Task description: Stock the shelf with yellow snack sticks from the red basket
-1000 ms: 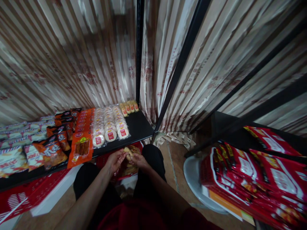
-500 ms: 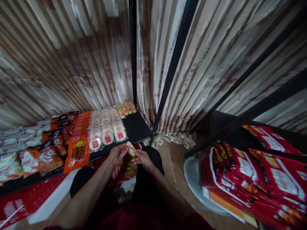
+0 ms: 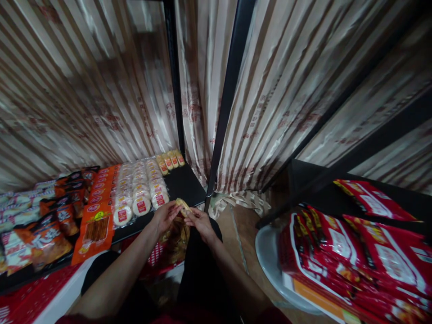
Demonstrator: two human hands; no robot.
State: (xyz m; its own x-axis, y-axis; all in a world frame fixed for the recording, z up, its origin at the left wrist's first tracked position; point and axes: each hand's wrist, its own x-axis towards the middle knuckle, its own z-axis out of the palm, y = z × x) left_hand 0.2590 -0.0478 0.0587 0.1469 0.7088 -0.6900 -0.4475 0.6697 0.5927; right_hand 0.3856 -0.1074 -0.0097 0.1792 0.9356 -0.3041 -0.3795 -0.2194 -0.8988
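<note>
My left hand (image 3: pixel 164 217) and my right hand (image 3: pixel 201 222) meet just in front of the black shelf (image 3: pixel 184 182), both pinching one small yellow snack packet (image 3: pixel 184 206) between their fingertips. Below the hands a red basket (image 3: pixel 158 258) holds more of the same yellowish packets (image 3: pixel 177 236). On the shelf a row of like yellow packets (image 3: pixel 169 159) lies at the back beside rows of round white cakes with red labels (image 3: pixel 141 189).
Orange snack packs (image 3: pixel 96 216) and dark orange bags (image 3: pixel 50 229) fill the shelf's left part. Striped curtains hang behind black uprights (image 3: pixel 222 112). At right, stacked red packets (image 3: pixel 354 256) sit on a white stool (image 3: pixel 270 261) and another shelf.
Both hands have risen with the yellow packet from the basket to the shelf's front edge. The view has tilted and shifted right.
</note>
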